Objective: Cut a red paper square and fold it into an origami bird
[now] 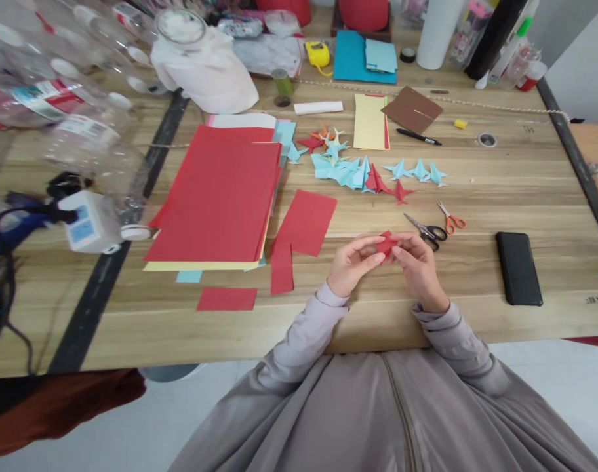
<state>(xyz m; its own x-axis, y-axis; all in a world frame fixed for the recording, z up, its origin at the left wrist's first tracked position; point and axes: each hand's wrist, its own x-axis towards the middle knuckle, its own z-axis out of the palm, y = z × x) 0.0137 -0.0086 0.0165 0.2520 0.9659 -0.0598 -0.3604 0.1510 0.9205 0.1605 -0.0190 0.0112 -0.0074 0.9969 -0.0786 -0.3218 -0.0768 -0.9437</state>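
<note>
A small folded piece of red paper [386, 245] is pinched between both hands above the table's front part. My left hand [353, 263] grips its left side with thumb and fingers. On its right side, my right hand [419, 267] holds it the same way, partly covering it. Just beyond the right hand lie black-handled scissors [423, 229] and orange-handled scissors [451, 219]. Red paper pieces [306, 223] rest to the left of my hands. Farther back sit several folded paper cranes [345, 172] in light blue and red.
A large stack of red and yellow sheets [215, 196] lies to the left. A black phone [518, 269] is at the right. Plastic bottles [90, 131] crowd the left side. A yellow tape measure [318, 55], brown paper [412, 110] and a pen [419, 136] lie toward the back.
</note>
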